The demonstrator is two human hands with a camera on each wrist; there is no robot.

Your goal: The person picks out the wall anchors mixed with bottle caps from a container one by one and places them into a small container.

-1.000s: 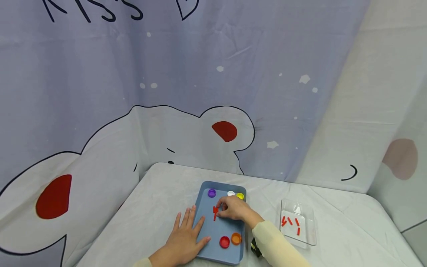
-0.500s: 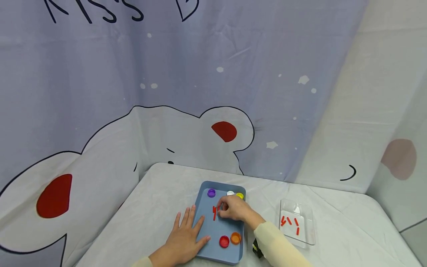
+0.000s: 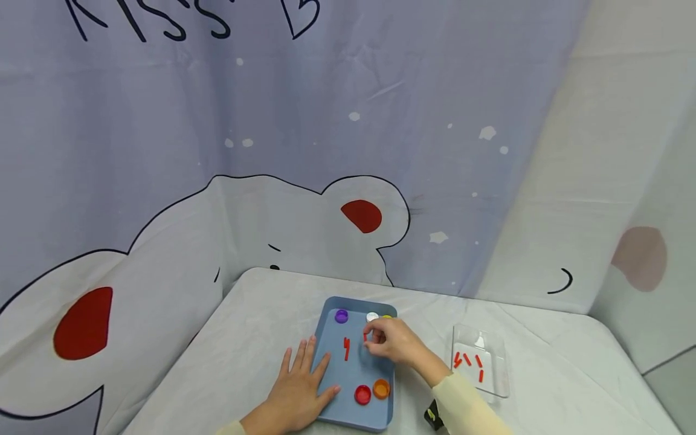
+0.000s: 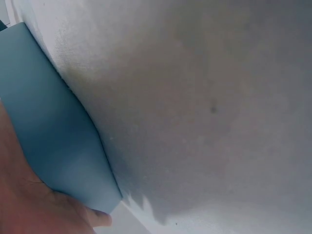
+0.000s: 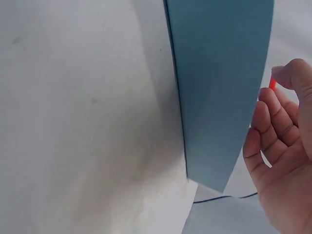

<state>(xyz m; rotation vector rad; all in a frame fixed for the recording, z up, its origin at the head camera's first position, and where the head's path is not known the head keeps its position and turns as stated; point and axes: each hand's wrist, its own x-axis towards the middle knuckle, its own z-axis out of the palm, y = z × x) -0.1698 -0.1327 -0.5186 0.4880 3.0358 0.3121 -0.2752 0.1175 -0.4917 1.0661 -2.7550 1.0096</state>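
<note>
Red Stick Held Over Blue Tray by Right Hand

The blue tray [image 3: 353, 417] lies lengthwise, near to far, on the white cloth [image 3: 266, 344]. It contains five small round caps. The purple cap [image 3: 341, 316] sits at far left; the white cap [image 3: 372, 316] and the partly hidden yellow cap [image 3: 387, 316] sit at far right. The red cap [image 3: 362, 394] and the orange cap [image 3: 381, 388] sit side by side at the near end. A cluster of red sticks [image 3: 347, 349] lies mid-tray; the individual count cannot be told.

The clear rectangular box [image 3: 493, 368] stands right of the tray, apart from it. Loose red pieces [image 3: 478, 360] lie in it at differing angles.

The held red stick [image 3: 365, 338] is short, slim and bright red. It is located over the tray's middle, right of the cluster; contact with the tray floor cannot be told. The right hand [image 3: 397, 342] pinches it between thumb and forefinger, the remaining fingers loosely bent.

The left hand [image 3: 296, 391] rests at the tray's left edge, fingers straight and spread, gripping nothing.
</note>
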